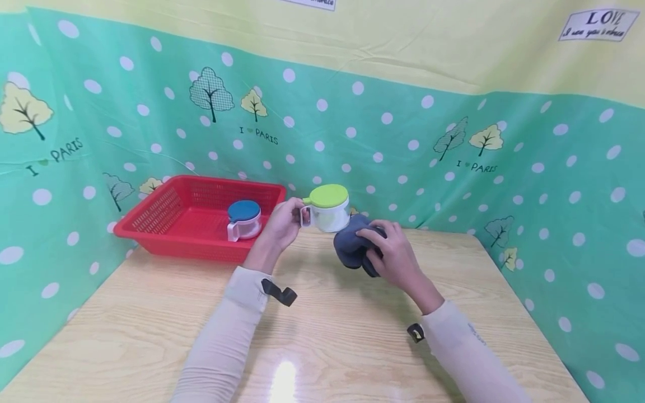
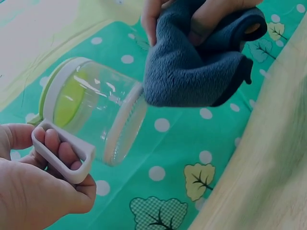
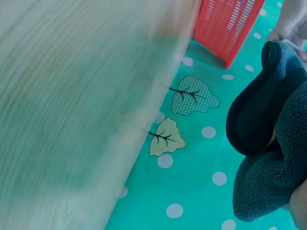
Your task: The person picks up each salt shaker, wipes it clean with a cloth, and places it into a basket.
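Observation:
In the head view my left hand (image 1: pixel 283 224) grips the white handle of a clear glass jar (image 1: pixel 330 217) with a lime-green lid, held up above the table. The left wrist view shows the fingers hooked through that handle (image 2: pixel 64 152). My right hand (image 1: pixel 395 253) holds a bunched dark blue-grey cloth (image 1: pixel 353 242), its folds pinched between thumb and fingers. The cloth (image 2: pixel 187 72) lies right at the base of the jar, overlapping its edge. In the right wrist view the cloth (image 3: pixel 268 143) covers most of the right hand.
A red plastic basket (image 1: pixel 151 224) with perforated walls stands at the back left of the wooden table (image 1: pixel 322 324). Inside it sits a similar jar (image 1: pixel 247 224) with a blue lid and white handle. A green polka-dot curtain (image 1: pixel 393 145) hangs behind and along both sides.

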The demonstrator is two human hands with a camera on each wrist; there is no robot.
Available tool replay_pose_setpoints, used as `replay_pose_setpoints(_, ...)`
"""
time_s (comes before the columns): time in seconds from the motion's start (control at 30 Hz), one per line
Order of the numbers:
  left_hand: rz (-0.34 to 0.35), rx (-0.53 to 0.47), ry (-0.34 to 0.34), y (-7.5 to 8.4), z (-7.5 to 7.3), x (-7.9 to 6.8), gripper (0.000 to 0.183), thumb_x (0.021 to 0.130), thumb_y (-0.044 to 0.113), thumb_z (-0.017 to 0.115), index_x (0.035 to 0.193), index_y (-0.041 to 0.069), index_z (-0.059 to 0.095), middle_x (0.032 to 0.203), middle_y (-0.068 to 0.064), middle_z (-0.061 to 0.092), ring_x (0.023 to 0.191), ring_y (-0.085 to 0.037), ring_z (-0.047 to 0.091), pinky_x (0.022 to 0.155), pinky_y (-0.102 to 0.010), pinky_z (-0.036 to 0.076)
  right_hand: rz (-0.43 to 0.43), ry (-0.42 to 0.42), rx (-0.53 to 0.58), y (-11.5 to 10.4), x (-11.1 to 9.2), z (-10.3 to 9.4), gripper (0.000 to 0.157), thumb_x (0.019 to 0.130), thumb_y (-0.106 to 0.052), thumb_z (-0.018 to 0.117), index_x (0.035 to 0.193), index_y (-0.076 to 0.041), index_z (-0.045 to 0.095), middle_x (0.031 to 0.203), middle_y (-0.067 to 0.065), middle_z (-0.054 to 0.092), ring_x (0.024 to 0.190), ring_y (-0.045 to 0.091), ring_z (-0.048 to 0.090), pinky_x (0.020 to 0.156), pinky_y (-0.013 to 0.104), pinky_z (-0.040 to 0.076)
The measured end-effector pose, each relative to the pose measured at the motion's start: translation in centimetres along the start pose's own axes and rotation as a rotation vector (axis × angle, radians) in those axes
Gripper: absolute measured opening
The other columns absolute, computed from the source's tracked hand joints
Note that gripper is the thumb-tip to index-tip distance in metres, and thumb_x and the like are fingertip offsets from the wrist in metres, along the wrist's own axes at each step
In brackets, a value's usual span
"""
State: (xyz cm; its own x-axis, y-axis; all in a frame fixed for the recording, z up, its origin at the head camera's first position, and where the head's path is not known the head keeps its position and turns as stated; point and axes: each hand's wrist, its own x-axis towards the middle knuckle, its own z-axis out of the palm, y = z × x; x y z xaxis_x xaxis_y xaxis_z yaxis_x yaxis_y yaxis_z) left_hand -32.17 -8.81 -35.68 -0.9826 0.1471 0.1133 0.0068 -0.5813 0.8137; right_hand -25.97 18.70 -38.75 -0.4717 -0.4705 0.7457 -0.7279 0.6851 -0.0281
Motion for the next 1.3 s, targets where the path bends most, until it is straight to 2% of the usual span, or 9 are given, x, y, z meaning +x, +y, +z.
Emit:
replay_pose_setpoints(0.47, 0.024, 0.056, 0.085, 0.3, -0.6, 0.0, 0.036, 0.095, -0.003, 0.044, 0.065, 0.007, 0.061, 0.071, -0.003, 0.053, 0.06, -0.013, 0.05, 0.064, -0.02, 0.043, 0.042, 0.03, -0.009, 1.2, -1.0, -1.3, 0.045, 0.081, 0.002, 0.077, 0.122, -0.016, 0.069, 0.118, 0.027, 0.061, 0.107, 0.047, 0.058, 0.083, 0.061, 0.053)
replay_pose_setpoints(0.6, 0.018, 0.076, 0.114, 0.7, -1.0, -0.1, 0.035, 0.095, -0.001, 0.044, 0.065, 0.008, 0.06, 0.069, -0.003, 0.053, 0.061, -0.014, 0.05, 0.067, -0.022, 0.043, 0.062, 0.018, -0.009, 1.6, -1.4, -1.5, 0.044, 0.083, 0.002, 0.076, 0.123, -0.015, 0.069, 0.119, 0.027, 0.061, 0.109, 0.047, 0.057, 0.086, 0.061, 0.052)
replay_pose_setpoints(0.73, 0.019, 0.054, 0.125, 1.6, -1.5, -0.3, 0.031, 0.096, -0.001, 0.043, 0.069, 0.007, 0.057, 0.073, -0.003, 0.051, 0.064, -0.014, 0.049, 0.067, -0.021, 0.044, 0.097, -0.013, -0.019, 2.2, -1.8, -1.7, 0.043, 0.085, 0.0, 0.074, 0.125, -0.014, 0.068, 0.121, 0.025, 0.06, 0.11, 0.046, 0.056, 0.086, 0.06, 0.053)
replay_pose_setpoints(0.87, 0.029, 0.019, 0.139, 2.5, -2.2, -0.5, 0.032, 0.095, -0.002, 0.042, 0.068, 0.006, 0.057, 0.075, -0.003, 0.05, 0.062, -0.011, 0.049, 0.062, -0.017, 0.045, 0.137, -0.033, -0.038, 3.0, -2.1, -2.0, 0.041, 0.087, -0.003, 0.074, 0.126, -0.015, 0.067, 0.122, 0.024, 0.059, 0.109, 0.045, 0.057, 0.082, 0.059, 0.054)
replay_pose_setpoints(0.97, 0.037, 0.049, 0.159, 3.2, -2.8, -0.6, 0.032, 0.096, -0.001, 0.042, 0.069, 0.006, 0.058, 0.081, -0.004, 0.05, 0.063, -0.011, 0.049, 0.062, -0.017, 0.045, 0.169, -0.038, -0.06, 3.7, -2.4, -2.3, 0.042, 0.086, -0.004, 0.074, 0.126, -0.015, 0.067, 0.122, 0.023, 0.058, 0.106, 0.044, 0.057, 0.077, 0.057, 0.054)
replay_pose_setpoints(1.17, 0.018, 0.028, 0.2, 5.1, -4.6, -1.2, 0.023, 0.098, 0.0, 0.04, 0.086, 0.0, 0.06, 0.101, -0.012, 0.051, 0.065, -0.012, 0.049, 0.061, -0.016, 0.045, 0.247, -0.073, -0.107, 5.5, -3.2, -2.9, 0.042, 0.088, -0.005, 0.072, 0.128, -0.014, 0.065, 0.125, 0.024, 0.057, 0.108, 0.045, 0.056, 0.079, 0.059, 0.053)
replay_pose_setpoints(1.3, 0.008, 0.121, 0.249, 6.6, -6.3, -1.9, 0.02, 0.098, 0.005, 0.041, 0.086, 0.003, 0.057, 0.095, -0.006, 0.049, 0.07, -0.011, 0.05, 0.066, -0.018, 0.044, 0.294, -0.1, -0.13, 6.9, -4.0, -3.3, 0.042, 0.089, -0.005, 0.071, 0.13, -0.014, 0.064, 0.127, 0.026, 0.056, 0.112, 0.047, 0.054, 0.081, 0.062, 0.052)
